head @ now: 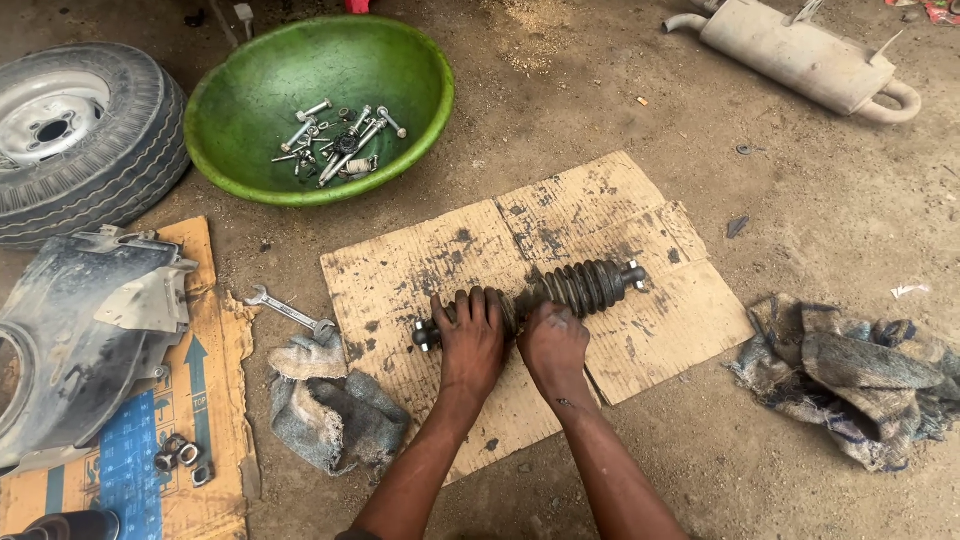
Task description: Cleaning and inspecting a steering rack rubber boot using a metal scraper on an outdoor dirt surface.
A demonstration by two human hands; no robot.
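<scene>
A long metal shaft with a black ribbed rubber boot (585,286) lies across a stained sheet of cardboard (660,320) on the dirt floor. My left hand (470,340) is wrapped over the shaft's left part, near its bolt end. My right hand (552,345) presses on the shaft just left of the ribbed boot. Both hands grip the part side by side, touching each other.
A green bowl (240,120) holding several bolts sits at the back left, beside a tyre (85,135). A spanner (288,312) and grey rag (335,415) lie left of the cardboard. A plastic cover (80,340), an exhaust silencer (800,55) and crumpled cloth (855,375) surround.
</scene>
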